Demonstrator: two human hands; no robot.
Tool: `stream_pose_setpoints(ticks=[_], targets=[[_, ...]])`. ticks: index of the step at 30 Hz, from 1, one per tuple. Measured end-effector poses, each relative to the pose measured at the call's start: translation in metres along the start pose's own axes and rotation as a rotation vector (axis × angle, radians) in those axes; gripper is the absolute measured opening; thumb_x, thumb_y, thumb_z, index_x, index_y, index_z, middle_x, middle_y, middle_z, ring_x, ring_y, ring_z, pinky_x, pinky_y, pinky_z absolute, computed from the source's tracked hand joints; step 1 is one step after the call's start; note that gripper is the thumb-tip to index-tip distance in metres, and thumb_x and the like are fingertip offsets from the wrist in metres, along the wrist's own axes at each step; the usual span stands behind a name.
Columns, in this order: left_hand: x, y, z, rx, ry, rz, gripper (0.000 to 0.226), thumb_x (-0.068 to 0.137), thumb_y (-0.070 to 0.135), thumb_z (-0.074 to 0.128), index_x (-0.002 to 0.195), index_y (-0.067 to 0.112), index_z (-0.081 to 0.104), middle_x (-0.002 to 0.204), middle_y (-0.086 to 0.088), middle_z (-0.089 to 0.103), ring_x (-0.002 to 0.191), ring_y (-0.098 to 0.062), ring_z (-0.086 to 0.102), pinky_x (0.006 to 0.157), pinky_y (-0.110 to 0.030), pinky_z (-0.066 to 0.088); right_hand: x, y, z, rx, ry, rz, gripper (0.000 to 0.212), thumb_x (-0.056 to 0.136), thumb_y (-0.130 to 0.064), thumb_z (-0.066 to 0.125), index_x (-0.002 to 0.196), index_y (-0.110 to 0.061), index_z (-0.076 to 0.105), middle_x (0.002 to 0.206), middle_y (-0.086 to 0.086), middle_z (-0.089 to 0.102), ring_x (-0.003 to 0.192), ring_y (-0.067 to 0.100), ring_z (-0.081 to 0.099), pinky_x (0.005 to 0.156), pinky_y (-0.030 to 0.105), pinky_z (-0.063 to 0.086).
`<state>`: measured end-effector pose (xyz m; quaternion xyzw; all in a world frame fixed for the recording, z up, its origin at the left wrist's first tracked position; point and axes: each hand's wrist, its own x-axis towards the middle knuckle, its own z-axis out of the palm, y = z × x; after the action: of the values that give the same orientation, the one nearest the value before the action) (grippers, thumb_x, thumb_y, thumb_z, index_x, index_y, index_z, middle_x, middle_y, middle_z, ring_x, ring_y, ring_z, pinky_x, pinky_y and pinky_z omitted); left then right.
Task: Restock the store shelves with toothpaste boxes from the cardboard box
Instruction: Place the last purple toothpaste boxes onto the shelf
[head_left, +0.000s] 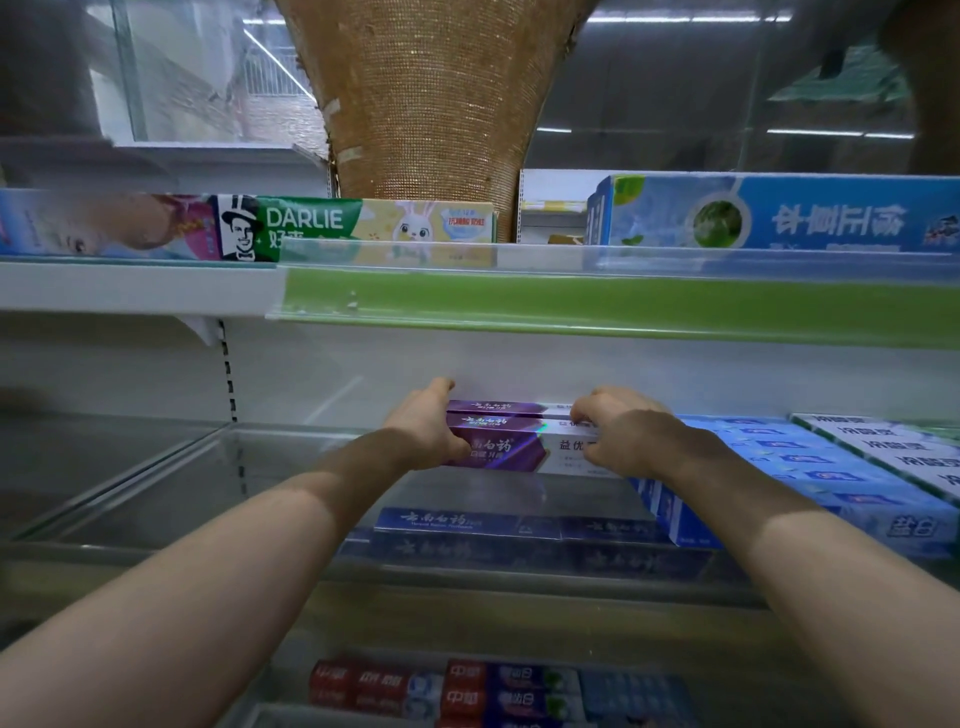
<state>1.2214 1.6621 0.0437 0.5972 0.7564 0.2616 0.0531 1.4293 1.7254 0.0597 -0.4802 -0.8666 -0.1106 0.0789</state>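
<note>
The fingers (441, 388) of the left hand (423, 431) wrap the left end of a small stack of purple toothpaste boxes (501, 444), with the thumb on the front face. The fingers (584, 415) of the right hand (621, 439) curl over the top of the stack near its white right end. Both sets are clamped on the stack, one hand at each end, most likely so the separate boxes stay squared up and move as one block.

The stack sits at the back of the middle shelf (301, 462), its right end touching or just beside the row of light blue boxes (779, 465). Setting it there fills the gap next to stock already in place and leaves the bare stretch on the left for more. I judge this to be the placing step, with the stack being seated and aligned.

Below, dark blue boxes (467, 521) lie on the next level down, and red boxes (363, 680) lie lower again. Above, behind the green price strip (571, 304), stands a Darlie box (306, 223). The cardboard box is out of view.
</note>
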Motion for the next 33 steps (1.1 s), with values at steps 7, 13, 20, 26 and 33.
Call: stream_pose_setpoints(ticks=[7,13,20,26,33], targets=[[0.003,0.000,0.007,0.069,-0.012,0.012,0.041,0.080,0.024,0.072,0.119,0.016,0.063,0.107,-0.008,0.069,0.099,-0.026,0.063,0.087,-0.033,0.050,0.002,0.004,0.002,-0.142,0.076,0.010,0.027,0.093,-0.027,0.054,0.120,-0.023,0.057,0.120,0.000,0.057,0.110,0.022,0.054,0.078,0.029,0.040],[0.009,0.003,0.018,0.088,0.052,-0.053,0.039,0.079,0.028,0.072,0.113,0.013,0.062,0.108,-0.009,0.068,0.099,-0.028,0.063,0.089,-0.037,0.051,0.006,0.009,0.006,-0.117,0.084,0.041,0.022,0.094,-0.024,0.053,0.115,-0.022,0.056,0.116,-0.001,0.057,0.103,0.020,0.056,0.076,0.030,0.044],[0.006,0.003,0.025,0.250,0.108,-0.009,0.032,0.086,0.026,0.060,0.116,0.016,0.057,0.112,-0.011,0.063,0.104,-0.032,0.059,0.086,-0.036,0.048,0.006,0.009,0.008,-0.141,0.111,0.024,0.025,0.094,-0.022,0.051,0.118,-0.022,0.058,0.119,0.001,0.057,0.107,0.023,0.055,0.075,0.030,0.041],[-0.001,0.013,0.025,0.462,0.207,0.108,0.030,0.089,0.024,0.060,0.116,0.014,0.052,0.120,-0.009,0.041,0.116,-0.029,0.039,0.087,-0.041,0.044,0.002,0.010,0.007,-0.083,0.201,-0.015,0.022,0.095,-0.018,0.049,0.107,-0.024,0.067,0.112,0.000,0.061,0.101,0.024,0.058,0.071,0.026,0.039],[-0.005,0.025,0.024,0.616,0.262,0.184,0.024,0.089,0.021,0.056,0.112,0.014,0.052,0.117,-0.007,0.048,0.114,-0.028,0.041,0.087,-0.036,0.037,0.001,0.009,0.014,-0.055,0.325,-0.051,0.021,0.090,-0.013,0.052,0.097,-0.020,0.071,0.102,0.001,0.063,0.089,0.025,0.060,0.063,0.025,0.034]])
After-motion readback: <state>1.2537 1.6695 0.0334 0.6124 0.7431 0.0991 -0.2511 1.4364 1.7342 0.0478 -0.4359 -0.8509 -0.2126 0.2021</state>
